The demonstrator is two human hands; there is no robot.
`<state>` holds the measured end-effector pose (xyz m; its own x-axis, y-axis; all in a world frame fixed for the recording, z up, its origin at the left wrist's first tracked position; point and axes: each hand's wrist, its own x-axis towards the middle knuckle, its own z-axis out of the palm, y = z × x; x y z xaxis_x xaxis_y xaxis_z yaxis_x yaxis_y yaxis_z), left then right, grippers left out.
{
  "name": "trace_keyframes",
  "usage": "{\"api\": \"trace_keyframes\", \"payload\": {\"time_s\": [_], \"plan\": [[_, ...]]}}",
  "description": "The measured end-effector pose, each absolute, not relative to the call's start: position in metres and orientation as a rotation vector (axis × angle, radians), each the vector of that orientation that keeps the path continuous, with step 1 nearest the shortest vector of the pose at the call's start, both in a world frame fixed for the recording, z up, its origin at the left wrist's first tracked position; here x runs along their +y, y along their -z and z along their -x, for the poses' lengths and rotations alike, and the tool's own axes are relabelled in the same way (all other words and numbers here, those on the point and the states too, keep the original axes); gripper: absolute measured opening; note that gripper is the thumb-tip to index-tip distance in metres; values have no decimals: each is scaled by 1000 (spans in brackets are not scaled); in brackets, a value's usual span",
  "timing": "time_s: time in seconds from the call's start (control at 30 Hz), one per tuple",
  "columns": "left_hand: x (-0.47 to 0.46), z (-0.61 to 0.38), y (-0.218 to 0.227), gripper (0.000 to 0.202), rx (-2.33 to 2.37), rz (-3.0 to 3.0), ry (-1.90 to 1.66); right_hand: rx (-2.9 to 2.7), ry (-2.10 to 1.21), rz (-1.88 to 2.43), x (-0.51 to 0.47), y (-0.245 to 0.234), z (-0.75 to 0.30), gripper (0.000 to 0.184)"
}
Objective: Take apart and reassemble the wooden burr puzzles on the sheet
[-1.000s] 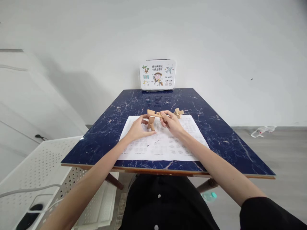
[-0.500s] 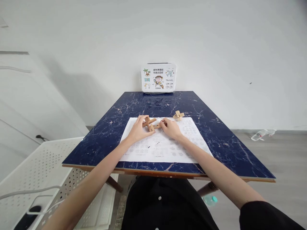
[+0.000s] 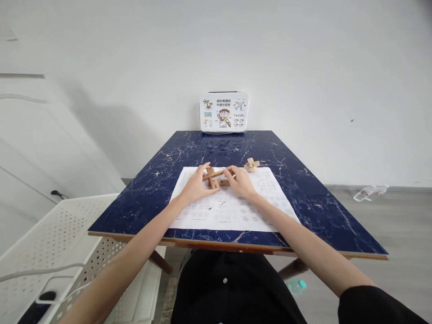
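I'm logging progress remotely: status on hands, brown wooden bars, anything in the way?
Left hand around crossed brown wooden bars; right hand touching their right end. Bars over white printed paper sheet. Nothing visibly in the way.

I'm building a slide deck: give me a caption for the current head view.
Left hand and right hand handling wooden pieces over a printed sheet on a blue table.

Left hand curls near the right hand.
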<state>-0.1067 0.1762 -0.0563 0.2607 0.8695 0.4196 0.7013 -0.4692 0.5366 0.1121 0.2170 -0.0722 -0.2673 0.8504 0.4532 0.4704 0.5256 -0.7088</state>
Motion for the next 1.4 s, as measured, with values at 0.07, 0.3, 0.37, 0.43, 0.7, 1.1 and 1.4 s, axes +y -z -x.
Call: {"api": "trace_keyframes", "payload": {"time_s": [0.07,0.3,0.37,0.43,0.7,1.1,1.4], "plan": [[175,106,55,103,1457,-2274,-1016,-1908,-626,1017,213,70,-111,30],[171,103,52,102,1393,-2269,-990,-1915,-766,859,207,65,-109,22],[171,103,51,105,1405,-2251,-987,-1920,-784,843,207,63,-110,22],[170,102,49,106,1399,-2239,-991,-1934,-762,844,207,62,-111,21],[165,100,41,100,1282,-2206,-986,-2010,-517,949,204,61,-113,20],[164,96,39,96,1156,-2211,-993,-1923,-352,1038,208,66,-108,25],[173,99,43,38,1604,-2050,-1387,-1843,-383,1043,201,59,-108,23]]}}
